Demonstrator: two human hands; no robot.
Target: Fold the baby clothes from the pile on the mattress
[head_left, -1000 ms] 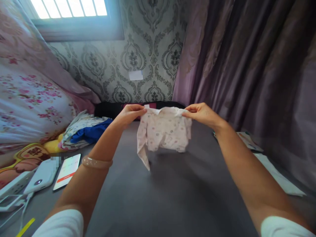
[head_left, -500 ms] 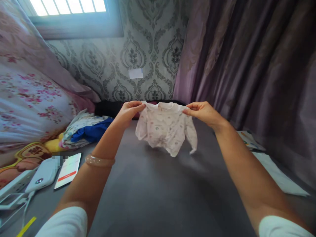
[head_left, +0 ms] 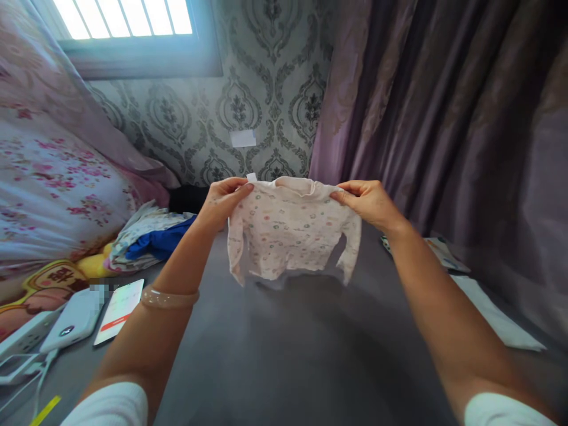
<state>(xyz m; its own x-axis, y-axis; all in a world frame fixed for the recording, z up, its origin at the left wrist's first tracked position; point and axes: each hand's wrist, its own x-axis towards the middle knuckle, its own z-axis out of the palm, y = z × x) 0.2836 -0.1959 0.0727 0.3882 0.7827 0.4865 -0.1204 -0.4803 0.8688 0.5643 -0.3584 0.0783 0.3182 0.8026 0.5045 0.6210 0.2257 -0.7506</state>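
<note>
I hold a small pale pink baby shirt (head_left: 288, 234) with a tiny printed pattern up in the air above a grey bed surface (head_left: 284, 355). My left hand (head_left: 222, 201) pinches its left shoulder and my right hand (head_left: 366, 201) pinches its right shoulder. The shirt hangs spread out flat between them, both sleeves dangling down, a white label sticking up at the collar. A clear bangle sits on my left forearm.
A pile of clothes (head_left: 151, 236) with a blue garment lies at the left, below a floral quilt (head_left: 48, 195). A phone (head_left: 119, 310), a white power bank (head_left: 71, 322) and a power strip lie at front left. Papers (head_left: 492, 313) lie by the purple curtain (head_left: 465, 118).
The shirt was bunched and swinging a second ago; now it hangs spread open and slightly higher. Both hands kept their hold on the shoulders.
</note>
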